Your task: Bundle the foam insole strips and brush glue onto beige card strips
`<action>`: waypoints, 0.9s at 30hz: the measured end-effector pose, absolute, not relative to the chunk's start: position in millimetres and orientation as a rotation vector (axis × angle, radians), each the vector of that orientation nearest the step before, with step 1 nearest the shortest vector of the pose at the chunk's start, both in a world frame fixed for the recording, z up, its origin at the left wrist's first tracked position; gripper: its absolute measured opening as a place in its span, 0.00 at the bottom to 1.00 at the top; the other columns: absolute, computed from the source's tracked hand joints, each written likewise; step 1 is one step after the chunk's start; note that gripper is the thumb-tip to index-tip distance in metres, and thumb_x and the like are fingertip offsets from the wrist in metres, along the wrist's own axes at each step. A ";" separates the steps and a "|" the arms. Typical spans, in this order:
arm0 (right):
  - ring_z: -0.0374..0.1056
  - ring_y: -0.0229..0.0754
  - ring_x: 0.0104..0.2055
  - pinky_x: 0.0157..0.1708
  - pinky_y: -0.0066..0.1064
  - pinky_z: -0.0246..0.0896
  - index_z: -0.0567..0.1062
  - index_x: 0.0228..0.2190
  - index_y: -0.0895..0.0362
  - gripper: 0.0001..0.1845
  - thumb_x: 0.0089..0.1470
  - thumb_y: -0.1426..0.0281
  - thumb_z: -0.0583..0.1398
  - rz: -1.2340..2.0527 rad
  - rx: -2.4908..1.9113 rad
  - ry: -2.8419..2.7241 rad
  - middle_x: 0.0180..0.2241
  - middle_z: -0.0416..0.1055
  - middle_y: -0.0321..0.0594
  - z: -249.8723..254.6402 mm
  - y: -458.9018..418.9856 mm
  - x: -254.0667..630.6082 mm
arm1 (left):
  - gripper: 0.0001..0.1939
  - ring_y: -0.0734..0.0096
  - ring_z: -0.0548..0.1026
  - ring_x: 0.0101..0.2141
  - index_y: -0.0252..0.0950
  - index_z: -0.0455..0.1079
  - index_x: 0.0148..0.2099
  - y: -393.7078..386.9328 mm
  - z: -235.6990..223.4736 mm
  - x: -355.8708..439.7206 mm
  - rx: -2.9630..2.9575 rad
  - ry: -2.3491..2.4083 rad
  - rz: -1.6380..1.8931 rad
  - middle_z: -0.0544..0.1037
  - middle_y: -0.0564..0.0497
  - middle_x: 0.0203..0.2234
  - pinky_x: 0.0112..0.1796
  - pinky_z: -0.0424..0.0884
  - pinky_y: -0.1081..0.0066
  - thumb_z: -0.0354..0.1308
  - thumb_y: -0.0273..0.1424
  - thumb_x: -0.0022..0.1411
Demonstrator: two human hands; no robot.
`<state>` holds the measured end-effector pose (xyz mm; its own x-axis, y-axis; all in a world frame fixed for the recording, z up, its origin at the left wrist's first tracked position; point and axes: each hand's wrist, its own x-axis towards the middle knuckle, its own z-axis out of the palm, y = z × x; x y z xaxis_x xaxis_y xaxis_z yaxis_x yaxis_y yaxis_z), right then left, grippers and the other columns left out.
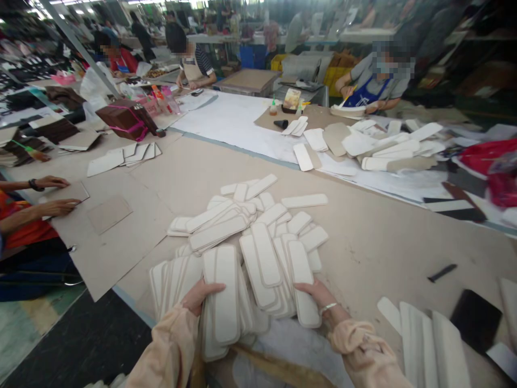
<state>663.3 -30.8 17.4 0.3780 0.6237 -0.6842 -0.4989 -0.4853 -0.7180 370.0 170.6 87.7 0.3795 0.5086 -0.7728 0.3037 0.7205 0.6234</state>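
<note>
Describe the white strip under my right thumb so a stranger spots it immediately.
On the broad tan tabletop, find the heap of rounded white strips. At its near right edge lies one strip, set apart from its neighbours by the right hand, whose thumb lies over its edge.

factory wkshop: aproned wkrs [369, 96] at lg tables [383, 240] w/ piled pcs [226, 293]
</note>
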 end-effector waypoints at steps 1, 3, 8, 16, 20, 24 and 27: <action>0.74 0.53 0.33 0.35 0.43 0.69 0.77 0.33 0.60 0.24 0.30 0.63 0.70 1.354 -1.592 -0.089 0.32 0.79 0.48 20.5 -45.0 667.0 | 0.23 0.52 0.79 0.34 0.35 0.73 0.38 171.9 90.9 357.6 0.791 1.215 0.151 0.81 0.45 0.29 0.37 0.76 0.57 0.67 0.35 0.36; 0.74 0.54 0.32 0.33 0.43 0.69 0.76 0.34 0.60 0.25 0.30 0.61 0.70 1.367 -1.592 -0.049 0.31 0.79 0.47 25.3 -74.9 672.6 | 0.22 0.53 0.79 0.36 0.38 0.73 0.40 172.2 96.4 336.1 0.759 1.225 0.192 0.82 0.50 0.29 0.39 0.75 0.58 0.65 0.35 0.38; 0.74 0.56 0.37 0.38 0.43 0.69 0.76 0.36 0.59 0.26 0.34 0.59 0.69 1.405 -1.559 0.003 0.35 0.79 0.48 21.6 -133.3 672.9 | 0.30 0.48 0.76 0.44 0.36 0.72 0.44 155.7 107.5 345.5 0.756 1.228 0.300 0.81 0.46 0.35 0.42 0.75 0.57 0.65 0.39 0.35; 0.74 0.56 0.36 0.41 0.46 0.68 0.77 0.34 0.59 0.27 0.27 0.61 0.72 1.405 -1.625 -0.153 0.32 0.79 0.45 7.9 -122.1 659.3 | 0.30 0.51 0.78 0.39 0.30 0.72 0.43 142.0 80.6 458.0 1.155 1.179 0.098 0.81 0.41 0.36 0.39 0.74 0.60 0.66 0.39 0.37; 0.73 0.54 0.43 0.45 0.45 0.67 0.75 0.40 0.59 0.33 0.29 0.61 0.72 1.377 -1.557 -0.158 0.39 0.78 0.46 9.7 -99.3 655.9 | 0.24 0.52 0.77 0.40 0.32 0.71 0.41 148.6 60.2 469.7 1.353 1.287 0.068 0.80 0.42 0.36 0.38 0.73 0.63 0.66 0.36 0.39; 0.73 0.54 0.44 0.45 0.45 0.67 0.69 0.47 0.57 0.39 0.31 0.62 0.72 1.295 -1.497 -0.078 0.42 0.77 0.47 5.0 -75.6 648.4 | 0.22 0.50 0.75 0.42 0.31 0.70 0.40 152.1 53.0 476.5 1.550 1.357 0.008 0.79 0.42 0.35 0.41 0.70 0.61 0.65 0.37 0.43; 0.73 0.56 0.42 0.43 0.46 0.68 0.70 0.46 0.57 0.37 0.31 0.61 0.72 1.269 -1.470 -0.046 0.39 0.78 0.47 1.2 -57.5 642.2 | 0.26 0.45 0.70 0.50 0.30 0.69 0.42 150.3 53.5 491.2 1.686 1.402 -0.002 0.75 0.39 0.43 0.49 0.65 0.58 0.67 0.38 0.41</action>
<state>642.2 -57.5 1.2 0.4176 0.6330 -0.6519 -0.5845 -0.3621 -0.7261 491.2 150.3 53.5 0.3529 0.7773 -0.5208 0.7787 0.0646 0.6240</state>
